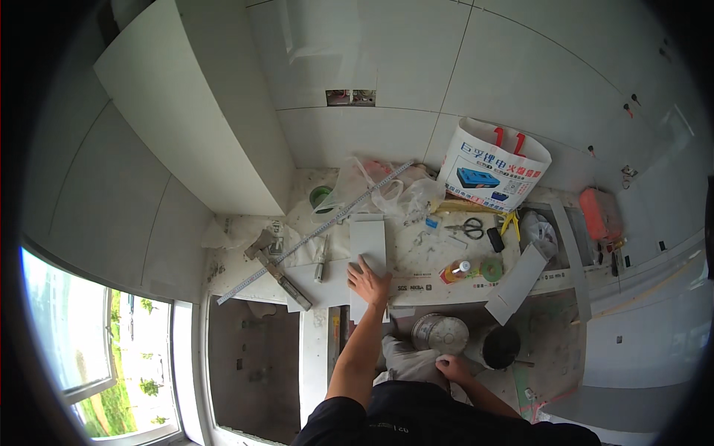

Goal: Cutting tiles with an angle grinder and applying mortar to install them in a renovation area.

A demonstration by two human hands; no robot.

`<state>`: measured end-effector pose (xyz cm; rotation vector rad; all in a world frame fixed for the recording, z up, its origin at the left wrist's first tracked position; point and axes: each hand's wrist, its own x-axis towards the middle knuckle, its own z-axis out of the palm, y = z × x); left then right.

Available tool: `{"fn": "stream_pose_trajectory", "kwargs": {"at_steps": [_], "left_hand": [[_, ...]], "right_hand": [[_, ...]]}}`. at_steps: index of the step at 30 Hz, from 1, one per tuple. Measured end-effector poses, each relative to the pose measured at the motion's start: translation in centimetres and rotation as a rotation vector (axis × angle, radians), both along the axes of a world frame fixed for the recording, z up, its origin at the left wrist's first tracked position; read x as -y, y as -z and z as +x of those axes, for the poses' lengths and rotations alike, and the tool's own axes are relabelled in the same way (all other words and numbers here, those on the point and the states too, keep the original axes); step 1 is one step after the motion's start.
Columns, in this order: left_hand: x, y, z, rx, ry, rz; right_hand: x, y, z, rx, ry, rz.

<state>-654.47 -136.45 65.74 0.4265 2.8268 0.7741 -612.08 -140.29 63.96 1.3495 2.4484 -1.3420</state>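
Observation:
My left hand lies with its fingers spread on a narrow pale grey tile strip that reaches over the front edge of the worktop. Another pale strip lies crosswise beside it. Just left of the hand rest a utility knife and a hammer with a worn handle. A long metal ruler runs diagonally behind them. My right hand is down by my lap, its fingers curled; whatever they may hold is hidden.
Scissors, a small bottle, green tape and a tilted tile offcut lie to the right. A carrier bag stands behind. Below are a whitish bucket, a black bucket and an open cabinet bay.

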Motion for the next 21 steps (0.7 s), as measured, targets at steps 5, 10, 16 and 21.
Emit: {"fn": "stream_pose_trajectory", "kwargs": {"at_steps": [5, 10, 16, 21], "left_hand": [[5.0, -1.9, -1.8, 0.192, 0.014, 0.476], [14.3, -10.4, -0.6, 0.936, -0.016, 1.216], [19.9, -17.2, 1.3, 1.082, 0.066, 1.571], [25.6, -17.6, 1.6, 1.095, 0.003, 1.642]], "right_hand": [[-8.2, -1.8, -7.4, -0.109, -0.189, 0.031], [-11.9, -7.6, -18.3, -0.328, -0.328, -0.101], [-13.5, -18.3, -35.4, -0.558, -0.491, -0.108], [-8.4, -21.6, -44.5, -0.64, -0.568, -0.425]]}}
